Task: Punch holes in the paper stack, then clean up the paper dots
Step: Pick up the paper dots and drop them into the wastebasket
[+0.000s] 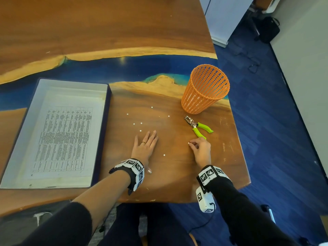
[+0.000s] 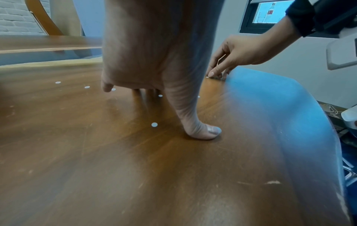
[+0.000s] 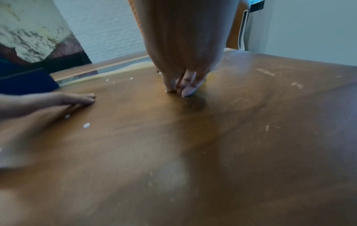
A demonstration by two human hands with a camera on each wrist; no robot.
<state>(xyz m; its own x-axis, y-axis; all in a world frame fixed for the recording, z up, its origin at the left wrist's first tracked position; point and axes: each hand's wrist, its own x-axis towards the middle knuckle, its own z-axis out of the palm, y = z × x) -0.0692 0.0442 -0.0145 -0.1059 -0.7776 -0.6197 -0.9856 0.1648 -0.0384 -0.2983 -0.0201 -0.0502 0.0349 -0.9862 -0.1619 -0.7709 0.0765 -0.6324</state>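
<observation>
Several white paper dots [image 1: 140, 130] lie scattered on the wooden table [image 1: 168, 174]. My left hand [image 1: 144, 139] lies flat on the table with straight fingers and holds nothing; one dot [image 2: 154, 124] sits beside its thumb [image 2: 204, 133]. To the right, my right hand [image 1: 191, 144] has its fingertips [image 3: 185, 90] bunched down on the table, pinching a single paper dot [image 1: 188, 143]. The green-handled hole punch [image 1: 197, 126] lies just beyond the right hand, untouched. The printed paper stack [image 1: 62, 135] lies in a shallow box at the left.
An orange mesh basket [image 1: 205, 89] stands upright at the table's far right, behind the punch. The dark-rimmed box [image 1: 104, 121] fills the left of the table. The table's right edge [image 1: 243, 157] drops to blue carpet close to my right hand.
</observation>
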